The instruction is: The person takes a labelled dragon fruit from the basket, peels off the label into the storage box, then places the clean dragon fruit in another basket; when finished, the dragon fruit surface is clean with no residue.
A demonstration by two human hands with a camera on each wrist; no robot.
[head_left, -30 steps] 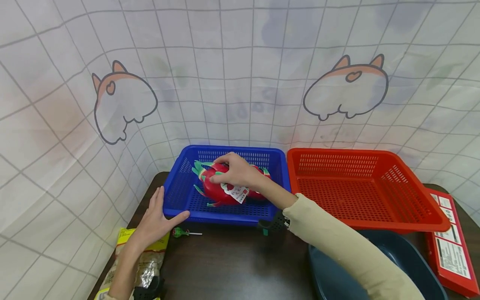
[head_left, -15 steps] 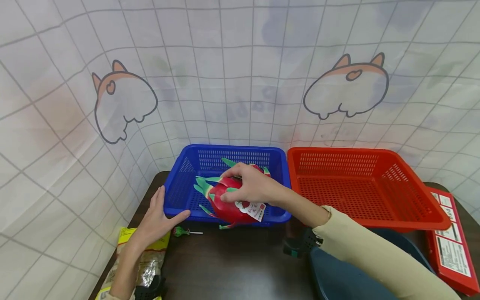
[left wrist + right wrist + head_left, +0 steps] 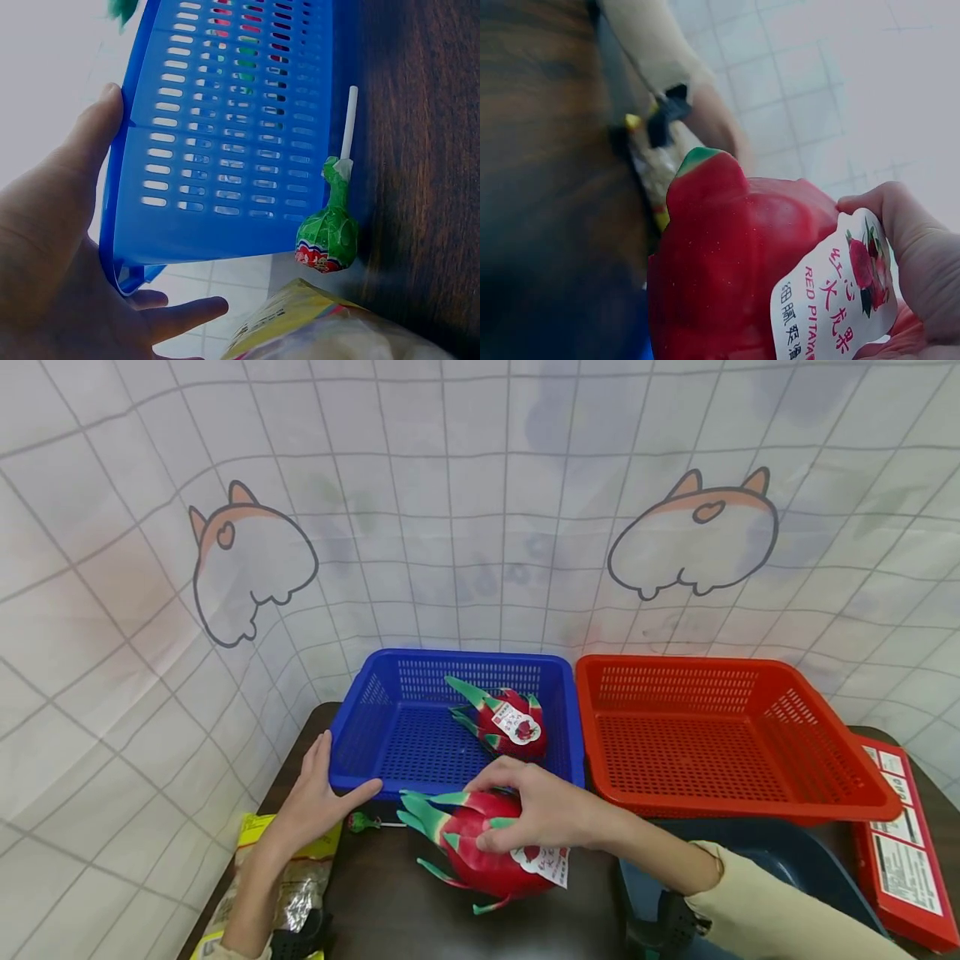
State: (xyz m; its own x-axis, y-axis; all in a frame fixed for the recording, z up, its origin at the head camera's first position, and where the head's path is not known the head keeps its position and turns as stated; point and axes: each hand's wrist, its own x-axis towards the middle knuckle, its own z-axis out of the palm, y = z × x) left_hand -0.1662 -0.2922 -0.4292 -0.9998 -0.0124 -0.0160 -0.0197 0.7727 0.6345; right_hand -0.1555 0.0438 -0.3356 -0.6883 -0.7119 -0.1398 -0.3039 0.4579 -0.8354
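A red dragon fruit (image 3: 480,852) with green scales and a white label hangs over the dark table, in front of the blue basket. My right hand (image 3: 536,810) grips it from above, thumb on the near side. In the right wrist view the fruit (image 3: 727,247) fills the middle, and its label reads "RED PITAYA". Inside the blue basket (image 3: 405,727) lies a second dragon fruit (image 3: 517,727), also labelled. My left hand (image 3: 311,806) rests against the basket's front left corner, fingers straight, thumb along the front rim; the left wrist view shows its thumb touching the rim.
Right of the blue basket stands a red basket (image 3: 675,752). A dark blue tub (image 3: 757,852) sits before it, and a red box (image 3: 903,852) at the far right. A green-wrapped lollipop (image 3: 330,232) lies near a yellow bag (image 3: 300,881) beneath my left forearm.
My right hand has brought the gripped dragon fruit out of the blue basket, toward me and slightly right. The second fruit has come into full sight. My left hand stays put.
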